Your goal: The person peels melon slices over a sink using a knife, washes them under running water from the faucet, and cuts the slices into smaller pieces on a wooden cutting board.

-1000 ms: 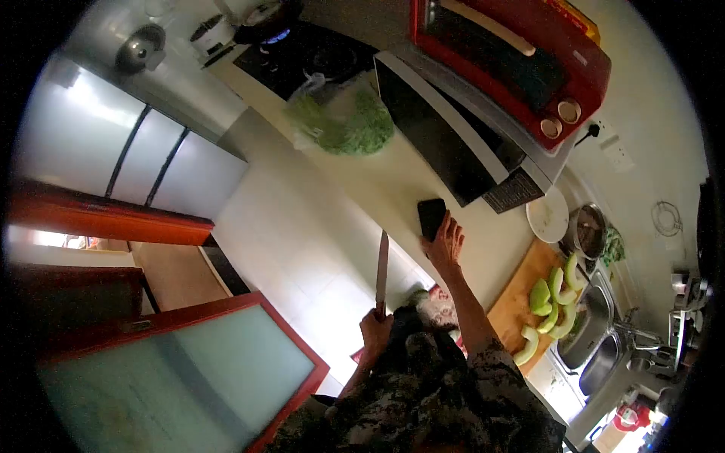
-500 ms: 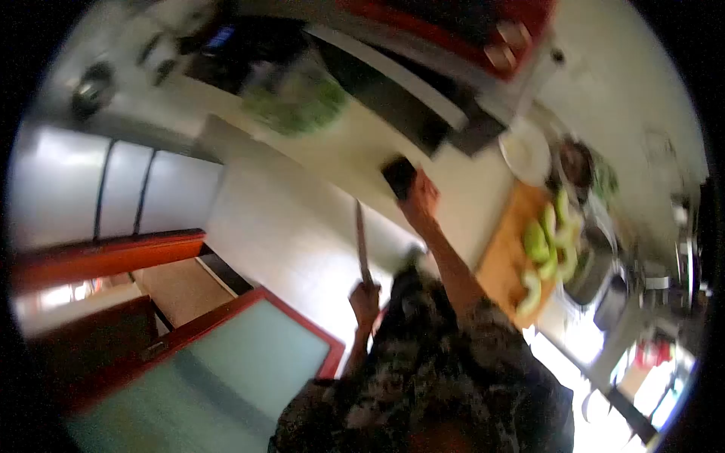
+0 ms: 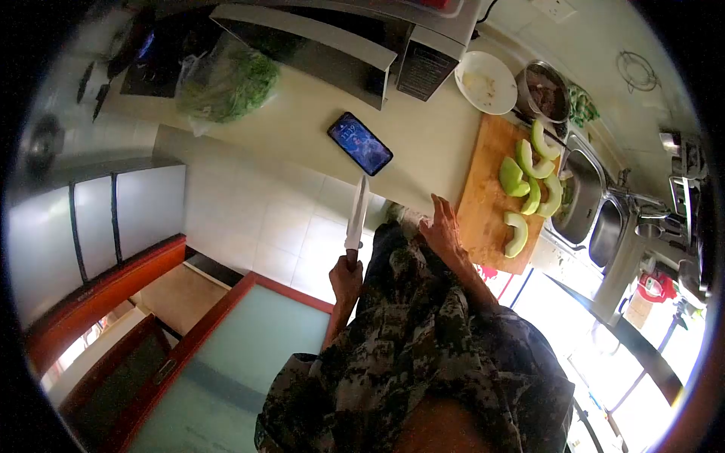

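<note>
My left hand is closed round the handle of a kitchen knife, its blade pointing away from me, just off the counter's front edge. My right hand holds nothing; its fingers are apart near the counter edge, left of the cutting board. Beyond the knife tip, a phone lies face up on the counter with its screen lit. Several curved, green-skinned melon slices rest on the wooden cutting board to the right.
A white plate with scraps and a metal bowl stand behind the board. The sink lies to its right. A bag of leafy greens sits on the left of the counter. An appliance with its door lowered stands behind.
The phone, held in my right hand before, now lies on the counter. My right hand has let go and drawn back toward me. The knife stays in my left hand.
</note>
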